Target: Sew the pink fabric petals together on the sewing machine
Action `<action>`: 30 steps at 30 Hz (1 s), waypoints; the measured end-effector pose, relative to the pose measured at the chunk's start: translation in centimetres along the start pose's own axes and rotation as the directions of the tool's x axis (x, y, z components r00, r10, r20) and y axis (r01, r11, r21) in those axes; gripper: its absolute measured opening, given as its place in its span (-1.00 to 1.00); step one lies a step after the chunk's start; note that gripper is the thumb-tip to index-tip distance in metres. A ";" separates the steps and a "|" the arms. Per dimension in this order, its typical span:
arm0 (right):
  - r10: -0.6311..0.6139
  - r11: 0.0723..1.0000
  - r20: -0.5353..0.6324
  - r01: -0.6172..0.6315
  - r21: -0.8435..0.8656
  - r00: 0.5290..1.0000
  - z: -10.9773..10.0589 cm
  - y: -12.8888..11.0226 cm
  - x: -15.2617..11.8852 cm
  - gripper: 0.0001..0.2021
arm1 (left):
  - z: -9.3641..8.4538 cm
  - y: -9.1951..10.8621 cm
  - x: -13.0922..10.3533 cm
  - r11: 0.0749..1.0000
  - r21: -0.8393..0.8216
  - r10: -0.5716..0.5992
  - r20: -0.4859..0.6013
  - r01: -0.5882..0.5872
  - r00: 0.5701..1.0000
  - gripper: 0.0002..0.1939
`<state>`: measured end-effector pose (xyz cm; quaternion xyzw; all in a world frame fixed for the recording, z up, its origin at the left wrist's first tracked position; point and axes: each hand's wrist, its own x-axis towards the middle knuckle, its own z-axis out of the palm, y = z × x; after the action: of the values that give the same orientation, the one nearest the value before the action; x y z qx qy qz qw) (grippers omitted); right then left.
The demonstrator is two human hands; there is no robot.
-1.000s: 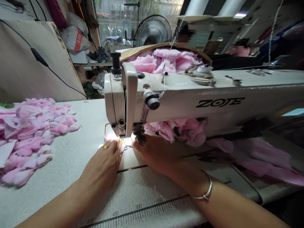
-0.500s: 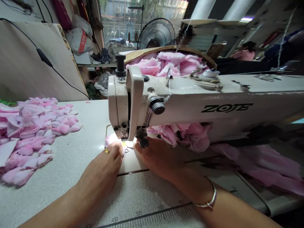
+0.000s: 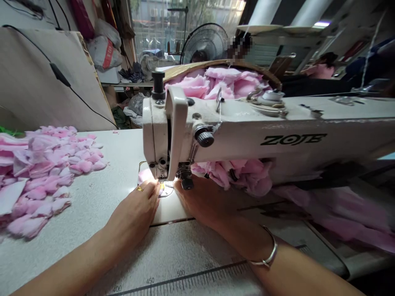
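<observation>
A small pink fabric piece (image 3: 144, 175) lies under the lit needle area of a white sewing machine (image 3: 234, 139). My left hand (image 3: 135, 207), with a gold ring on one finger, has its fingers closed and pressed on this piece, just left of the presser foot. On the other side, my right hand (image 3: 205, 202) reaches in under the machine head, its fingertips by the needle plate (image 3: 166, 190). A black knob partly covers those fingers, which are bent together; what they hold, if anything, is hidden.
Pink fabric pieces (image 3: 46, 172) are heaped on the left of the table. More pink fabric (image 3: 237, 176) is bunched behind the needle, and a basket (image 3: 166, 75) of it stands behind the machine. A fan (image 3: 205, 43) and other people are farther back.
My left hand has shifted slightly forward toward the needle, and less of the pink piece shows beside its fingertips. My right hand stays almost in place. The view has shifted slightly.
</observation>
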<state>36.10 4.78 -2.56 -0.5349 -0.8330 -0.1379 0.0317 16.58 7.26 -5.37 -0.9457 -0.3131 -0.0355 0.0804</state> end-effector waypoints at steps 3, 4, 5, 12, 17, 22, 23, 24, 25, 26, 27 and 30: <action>0.030 0.999 0.038 -0.031 0.027 0.999 -0.4 0.0 -0.1 -0.82 | 0.3 0.0 -0.1 0.998 -0.048 -0.040 -0.011 0.040 0.999 -0.58; 0.039 0.998 0.050 -0.040 0.038 0.998 -0.5 0.0 -0.1 -0.83 | 0.4 0.0 -0.1 0.998 -0.053 -0.048 -0.012 0.047 0.999 -0.58; 0.043 0.998 0.059 -0.046 0.050 0.997 -0.5 0.0 -0.2 -0.83 | 0.4 0.0 -0.1 0.997 -0.054 -0.054 -0.015 0.053 0.998 -0.58; 0.086 0.990 0.034 -0.090 0.113 0.996 -0.1 0.3 -0.4 -0.82 | 0.0 0.0 -0.4 0.989 -0.124 -0.088 -0.072 0.078 0.994 -0.61; 0.120 0.986 0.005 -0.120 0.118 0.993 0.2 0.3 -0.4 -0.81 | -0.3 -0.4 -0.1 0.980 -0.186 -0.091 -0.112 0.069 0.990 -0.67; 0.136 0.980 0.010 -0.136 0.147 0.991 0.2 0.3 -0.2 -0.80 | -0.1 -1.7 0.6 0.842 -0.507 -0.269 -0.098 0.185 0.958 -0.77; 0.141 0.978 0.016 -0.142 0.155 0.990 0.2 0.3 -0.2 -0.80 | -0.1 -2.2 0.6 0.791 -0.576 -0.315 -0.094 0.206 0.945 -0.81; 0.143 0.976 0.023 -0.145 0.162 0.989 0.2 0.3 -0.2 -0.80 | -0.3 -2.7 0.6 0.747 -0.626 -0.357 -0.090 0.226 0.930 -0.84; 0.145 0.975 0.028 -0.148 0.168 0.989 0.3 0.4 -0.3 -0.79 | -0.5 -3.4 0.5 0.709 -0.660 -0.397 -0.084 0.248 0.914 -0.86; 0.148 0.973 0.030 -0.151 0.172 0.989 0.4 0.4 -0.3 -0.79 | -0.8 -4.0 0.4 0.671 -0.690 -0.437 -0.072 0.272 0.897 -0.87; 0.154 0.972 0.028 -0.157 0.173 0.988 0.4 0.5 -0.4 -0.79 | -1.2 -4.6 0.2 0.618 -0.729 -0.478 -0.052 0.294 0.877 -0.85; 0.162 0.973 0.019 -0.163 0.165 0.987 0.7 0.6 -0.5 -0.79 | -2.2 -6.1 -0.7 0.402 -0.855 -0.571 0.048 0.330 0.820 -0.74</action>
<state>36.97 4.74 -3.18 -0.5972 -0.7951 -0.0634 0.0853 12.33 11.30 -2.47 -0.7309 -0.4893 -0.3201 -0.3521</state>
